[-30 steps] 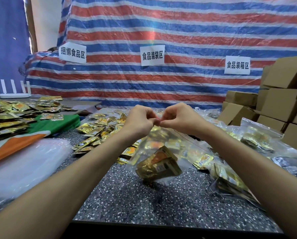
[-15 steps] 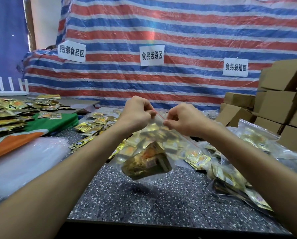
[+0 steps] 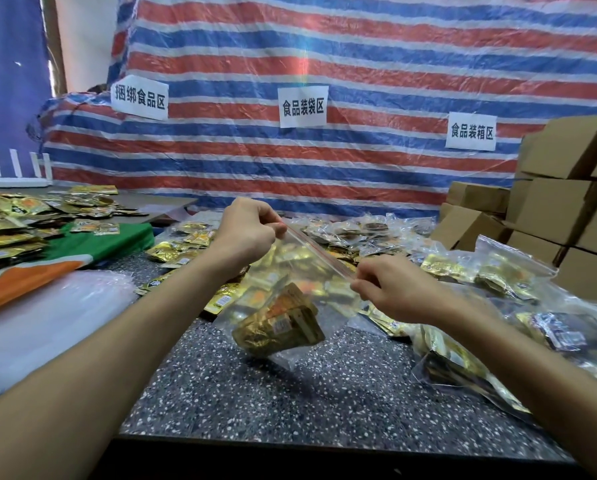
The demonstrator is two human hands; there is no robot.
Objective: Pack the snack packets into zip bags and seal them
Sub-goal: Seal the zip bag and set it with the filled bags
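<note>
A clear zip bag (image 3: 255,306) with a red zip strip hangs above the speckled table (image 3: 290,393), tilted down to the right. Gold snack packets (image 3: 279,327) lie bunched in its bottom. My left hand (image 3: 245,233) pinches the upper left end of the zip strip. My right hand (image 3: 390,285) pinches the strip's lower right end. Loose gold packets (image 3: 179,251) lie on the table behind the bag.
Filled zip bags (image 3: 491,271) pile up on the right, in front of stacked cardboard boxes (image 3: 567,209). More gold packets (image 3: 10,223) cover a green and orange cloth at left. A stack of clear plastic bags (image 3: 37,327) lies front left. A striped tarp hangs behind.
My hands were together at the middle of the zip strip. They have slid apart along it, the right hand moving down to the right, and the bag has tilted.
</note>
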